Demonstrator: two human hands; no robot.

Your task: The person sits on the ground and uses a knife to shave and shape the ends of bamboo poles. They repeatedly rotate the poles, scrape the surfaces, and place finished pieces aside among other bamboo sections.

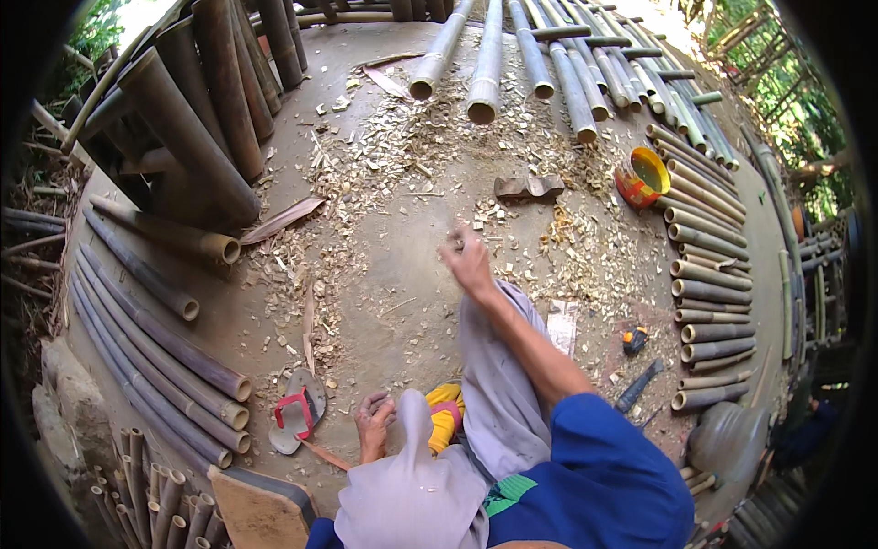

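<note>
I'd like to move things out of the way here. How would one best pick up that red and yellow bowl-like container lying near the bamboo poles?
The red and yellow container lies tipped, its open mouth facing up and toward the right. Probably best to pinch its upper rim from above, thumb inside and fingers on the red outer wall. Bamboo poles crowd its right side, so come from the left, over the wood chips.

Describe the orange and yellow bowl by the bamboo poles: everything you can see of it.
The bowl is round and looks like plastic, orange-red outside with a yellow inside. It lies tipped on the dirt ground, its opening facing up and toward the right. It sits among wood shavings, right beside the cut ends of the row of bamboo poles; whether it touches them I cannot tell. Nothing shows inside it. No hand is near it.
</note>
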